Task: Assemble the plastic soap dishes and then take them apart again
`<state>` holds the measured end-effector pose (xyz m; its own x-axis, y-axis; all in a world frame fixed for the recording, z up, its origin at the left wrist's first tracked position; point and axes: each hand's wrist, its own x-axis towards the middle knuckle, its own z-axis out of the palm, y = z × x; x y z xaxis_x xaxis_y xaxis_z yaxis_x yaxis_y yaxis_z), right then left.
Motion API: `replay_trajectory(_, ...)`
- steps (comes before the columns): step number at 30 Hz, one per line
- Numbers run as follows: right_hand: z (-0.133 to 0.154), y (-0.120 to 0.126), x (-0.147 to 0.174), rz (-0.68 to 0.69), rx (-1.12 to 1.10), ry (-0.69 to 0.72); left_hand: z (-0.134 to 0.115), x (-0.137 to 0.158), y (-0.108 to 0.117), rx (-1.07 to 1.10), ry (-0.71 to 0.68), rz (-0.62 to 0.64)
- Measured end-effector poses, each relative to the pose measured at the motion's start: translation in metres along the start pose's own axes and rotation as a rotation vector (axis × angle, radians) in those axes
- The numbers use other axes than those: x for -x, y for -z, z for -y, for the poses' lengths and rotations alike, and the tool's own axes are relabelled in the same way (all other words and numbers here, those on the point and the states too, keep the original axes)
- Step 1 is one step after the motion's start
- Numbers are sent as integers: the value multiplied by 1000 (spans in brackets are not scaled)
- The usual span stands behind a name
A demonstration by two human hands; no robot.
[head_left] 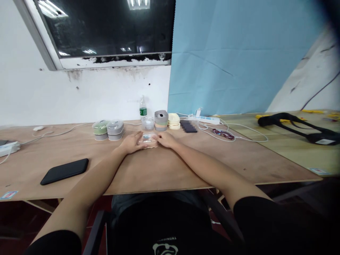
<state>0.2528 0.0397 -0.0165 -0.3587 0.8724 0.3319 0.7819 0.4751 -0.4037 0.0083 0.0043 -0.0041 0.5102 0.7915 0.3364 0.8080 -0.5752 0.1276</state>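
A small pinkish container with a clear lid [149,143] sits on the wooden table in front of me. My left hand [132,142] is closed around its left side. On its right side my right hand [165,139] grips the edge, with fingers near the lid. Just behind it stand a stack of clear lids [147,123] and a stack of grey and coloured containers [161,121]. Cream-coloured trays [174,121] are piled beside those. To the left are a container stack with a green lid [100,130] and one with a grey lid [115,130].
A black phone [65,171] lies at the left front. A plastic bottle [143,107] stands by the wall. At the right back are a dark pixelated object [188,126], a power strip [208,120], cables and a dark red patterned item [223,134]. A black strap-like frame [300,129] lies farther right.
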Motion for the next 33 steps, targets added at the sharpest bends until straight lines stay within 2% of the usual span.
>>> replay_trajectory(7, -3, -4, -6, -103, 15, -122, 1, -2, -3, -60, -31, 12)
replay_trajectory(12, -25, 5, -15, -310, 39, -274, -5, -7, -6, -162, 126, -78)
replay_trajectory(16, -53, 19, -17, -407, 81, -421, -4, -5, -3, -235, 223, -129)
replay_trajectory(19, -74, 26, -17, -405, 83, -473, 0, -3, -1, -285, 295, -118)
replay_trajectory(23, -91, 30, -20, -347, 114, -454, 4, -3, 0, -325, 392, -177)
replay_trajectory(26, -96, 31, -25, -253, 161, -428, 7, -2, 0, -355, 340, -226)
replay_trajectory(29, -99, 31, -29, -176, 181, -418, 10, -1, 0, -375, 294, -217)
replay_trajectory(33, -101, 30, -29, -207, 156, -396, 11, -1, 1, -395, 314, -202)
